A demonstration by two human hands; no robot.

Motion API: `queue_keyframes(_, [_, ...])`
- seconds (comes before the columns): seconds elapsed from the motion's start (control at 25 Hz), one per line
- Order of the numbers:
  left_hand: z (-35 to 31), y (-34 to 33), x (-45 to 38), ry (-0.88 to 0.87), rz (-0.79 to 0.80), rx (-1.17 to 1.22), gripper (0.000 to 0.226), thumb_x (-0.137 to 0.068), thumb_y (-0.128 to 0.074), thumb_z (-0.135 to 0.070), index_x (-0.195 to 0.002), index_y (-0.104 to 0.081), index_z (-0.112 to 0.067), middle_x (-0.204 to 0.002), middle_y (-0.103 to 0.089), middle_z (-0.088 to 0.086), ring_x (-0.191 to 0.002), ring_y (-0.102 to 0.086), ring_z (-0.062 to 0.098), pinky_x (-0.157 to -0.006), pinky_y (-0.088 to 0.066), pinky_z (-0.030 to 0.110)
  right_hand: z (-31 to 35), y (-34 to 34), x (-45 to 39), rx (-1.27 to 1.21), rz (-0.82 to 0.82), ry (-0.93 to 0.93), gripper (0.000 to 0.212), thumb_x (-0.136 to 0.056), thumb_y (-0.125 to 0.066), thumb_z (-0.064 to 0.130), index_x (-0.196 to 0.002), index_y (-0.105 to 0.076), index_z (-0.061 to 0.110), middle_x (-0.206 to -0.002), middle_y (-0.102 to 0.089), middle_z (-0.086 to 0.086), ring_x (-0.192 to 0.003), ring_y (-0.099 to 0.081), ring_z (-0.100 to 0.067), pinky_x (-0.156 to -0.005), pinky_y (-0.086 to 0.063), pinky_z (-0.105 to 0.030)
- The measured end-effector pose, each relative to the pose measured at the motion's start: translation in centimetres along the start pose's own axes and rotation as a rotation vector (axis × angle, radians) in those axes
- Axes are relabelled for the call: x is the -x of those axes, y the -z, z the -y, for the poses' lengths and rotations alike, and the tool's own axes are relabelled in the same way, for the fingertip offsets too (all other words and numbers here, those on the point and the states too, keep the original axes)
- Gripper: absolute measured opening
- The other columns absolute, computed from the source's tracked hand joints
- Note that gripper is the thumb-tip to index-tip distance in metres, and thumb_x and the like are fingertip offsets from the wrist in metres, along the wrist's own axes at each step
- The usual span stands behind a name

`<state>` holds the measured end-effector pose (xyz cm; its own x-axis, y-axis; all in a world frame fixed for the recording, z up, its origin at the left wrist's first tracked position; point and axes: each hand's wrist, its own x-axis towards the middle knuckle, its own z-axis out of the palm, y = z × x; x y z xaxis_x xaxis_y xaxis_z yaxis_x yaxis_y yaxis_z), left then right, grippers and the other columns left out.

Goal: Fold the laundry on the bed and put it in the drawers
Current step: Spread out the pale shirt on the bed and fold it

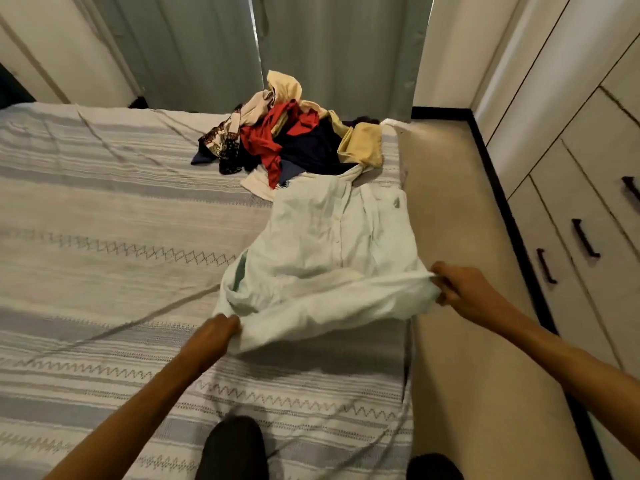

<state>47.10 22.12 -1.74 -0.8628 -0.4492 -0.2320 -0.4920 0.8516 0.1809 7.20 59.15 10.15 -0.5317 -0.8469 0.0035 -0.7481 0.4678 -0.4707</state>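
Pale button-front shirt (332, 244): spread on bed (104, 202) near right edge, hem lifted toward viewer.
Left hand (211, 336): fingers curled, gripping hem's left corner.
Right hand (460, 292): fingers pinching hem's right corner.
Laundry pile (291, 133): red, navy, cream, patterned items, heaped beyond shirt, touching its collar end.
Drawers (588, 237): dark handles, right of bed across floor strip.

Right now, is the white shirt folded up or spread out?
Spread out: the white shirt lies open on the bed, both hands gripping its near edge.
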Motion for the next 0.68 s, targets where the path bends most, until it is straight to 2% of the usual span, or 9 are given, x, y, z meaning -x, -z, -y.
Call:
queue_keyframes(0.08, [-3.9,7.0,0.0,0.075,-0.235,0.247,0.006,-0.105,-0.051,-0.019,-0.103,-0.056,-0.022,-0.104,-0.063,0.001,-0.084,-0.06,0.016,-0.074,-0.055,0.032,1.6,8.2,-2.8,0.022,-0.057,0.04,0.01,-0.097,-0.063,0.017,-0.088,-0.063,0.013,-0.065,-0.066,0.004,-0.055,-0.066,-0.012,-0.057,-0.051,-0.028])
queue_keyframes(0.16, [-7.1,15.6,0.1,0.17,-0.458,0.489,0.006,-0.109,-0.046,-0.015,-0.105,-0.051,-0.014,-0.089,-0.061,0.004,-0.075,-0.058,0.019,-0.063,-0.049,0.035,2.9,16.0,-5.6,-0.011,-0.09,0.035,0.017,-0.102,-0.061,0.02,-0.086,-0.062,0.014,-0.064,-0.068,0.002,-0.054,-0.068,-0.011,-0.058,-0.058,-0.036])
queue_keyframes(0.24, [-10.0,24.5,-0.2,0.283,-0.585,0.63,0.015,-0.112,-0.039,-0.024,-0.11,-0.046,-0.011,-0.082,-0.059,0.005,-0.069,-0.057,0.016,-0.06,-0.042,0.034,4.4,22.8,-7.5,0.001,-0.111,0.053,0.015,-0.103,-0.062,0.019,-0.091,-0.064,0.011,-0.068,-0.071,-0.003,-0.056,-0.071,-0.014,-0.059,-0.061,-0.047])
queue_keyframes(0.32, [-12.4,31.9,-1.0,0.335,-0.665,0.717,0.02,-0.113,-0.035,-0.028,-0.109,-0.042,-0.01,-0.08,-0.057,0.003,-0.069,-0.056,0.012,-0.057,-0.038,0.032,5.8,28.4,-8.4,-0.014,-0.114,0.075,0.021,-0.103,-0.057,0.029,-0.091,-0.064,0.013,-0.069,-0.071,-0.001,-0.056,-0.071,-0.007,-0.059,-0.061,-0.046])
queue_keyframes(0.4, [-13.1,38.1,-1.1,0.271,-0.694,0.693,0.02,-0.111,-0.041,-0.031,-0.11,-0.043,-0.011,-0.076,-0.058,0.001,-0.066,-0.057,0.01,-0.056,-0.038,0.029,7.8,33.5,-9.4,0.015,-0.148,0.089,0.041,-0.1,-0.048,0.056,-0.088,-0.064,0.019,-0.064,-0.069,0.004,-0.053,-0.069,-0.004,-0.058,-0.059,-0.038])
queue_keyframes(0.48, [-12.1,43.4,-0.3,0.116,-0.593,0.523,0.024,-0.104,-0.057,-0.034,-0.109,-0.048,-0.012,-0.068,-0.059,0.003,-0.06,-0.057,0.015,-0.055,-0.041,0.028,9.6,38.1,-10.9,0.04,-0.218,0.125,0.063,-0.093,-0.037,0.077,-0.088,-0.066,0.021,-0.06,-0.067,0.004,-0.051,-0.067,-0.005,-0.057,-0.058,-0.034])
queue_keyframes(0.56, [-11.0,49.6,0.5,0.035,-0.475,0.337,0.031,-0.095,-0.07,-0.039,-0.105,-0.059,-0.012,-0.07,-0.063,0.005,-0.064,-0.059,0.022,-0.06,-0.042,0.034,12.0,43.4,-13.4,0.056,-0.323,0.178,0.068,-0.093,-0.039,0.078,-0.094,-0.071,0.019,-0.06,-0.068,0.002,-0.053,-0.068,-0.011,-0.061,-0.06,-0.034])
queue_keyframes(0.6, [-10.5,53.3,0.8,0.01,-0.488,0.244,0.032,-0.093,-0.071,-0.042,-0.102,-0.065,-0.012,-0.077,-0.066,0.006,-0.069,-0.061,0.024,-0.064,-0.044,0.034,13.7,46.2,-15.1,0.071,-0.402,0.217,0.064,-0.095,-0.043,0.074,-0.096,-0.073,0.017,-0.062,-0.068,-0.002,-0.056,-0.069,-0.017,-0.064,-0.058,-0.033])
queue_keyframes(0.68, [-9.8,60.2,1.1,-0.081,-0.703,0.125,0.031,-0.097,-0.068,-0.041,-0.099,-0.07,-0.01,-0.086,-0.068,0.007,-0.075,-0.062,0.024,-0.069,-0.048,0.035,16.6,50.8,-18.4,0.071,-0.551,0.249,0.057,-0.096,-0.048,0.066,-0.098,-0.074,0.016,-0.071,-0.069,-0.011,-0.069,-0.068,-0.029,-0.065,-0.051,-0.034])
